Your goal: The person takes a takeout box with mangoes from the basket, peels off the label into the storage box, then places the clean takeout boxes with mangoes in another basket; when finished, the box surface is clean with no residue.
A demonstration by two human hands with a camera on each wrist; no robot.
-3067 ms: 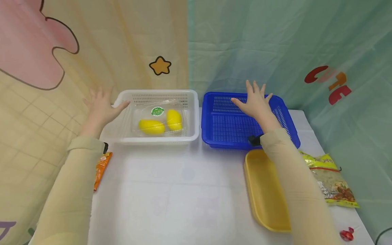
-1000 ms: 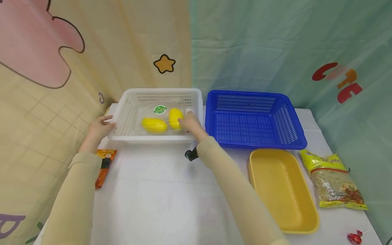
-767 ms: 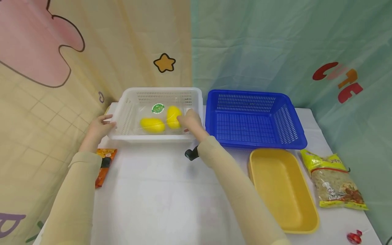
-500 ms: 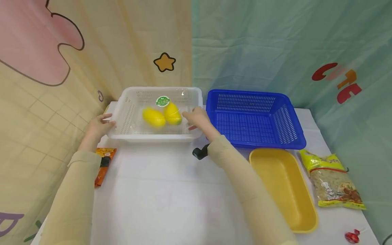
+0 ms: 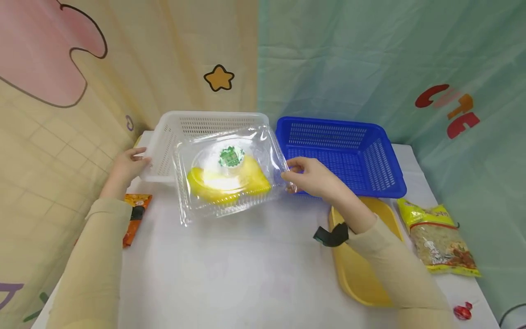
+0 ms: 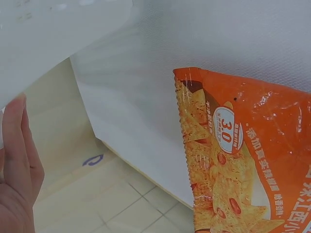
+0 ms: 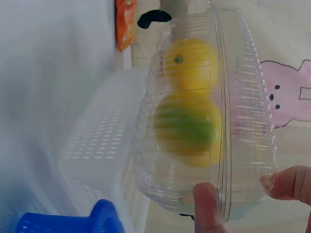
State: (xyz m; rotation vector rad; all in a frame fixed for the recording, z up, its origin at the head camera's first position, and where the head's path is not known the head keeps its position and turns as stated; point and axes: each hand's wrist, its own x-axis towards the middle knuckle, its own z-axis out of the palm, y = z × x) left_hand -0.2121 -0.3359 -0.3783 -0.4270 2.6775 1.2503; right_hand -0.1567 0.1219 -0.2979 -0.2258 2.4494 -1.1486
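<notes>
Clear plastic clamshell (image 5: 222, 176): now lifted from white slotted plastic basket (image 5: 162, 141).
Right hand (image 5: 316, 176): pinches its edge.
Left hand (image 5: 126, 165): basket's left end; grip, I can't tell.
Lift-out: likely done; next, carry level.

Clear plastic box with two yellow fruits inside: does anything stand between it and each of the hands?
Nothing visible stands between the right hand and the clear plastic box, which it pinches at the right end. In the head view, the left end of the white perforated plastic basket lies between the box and the left hand.
</notes>
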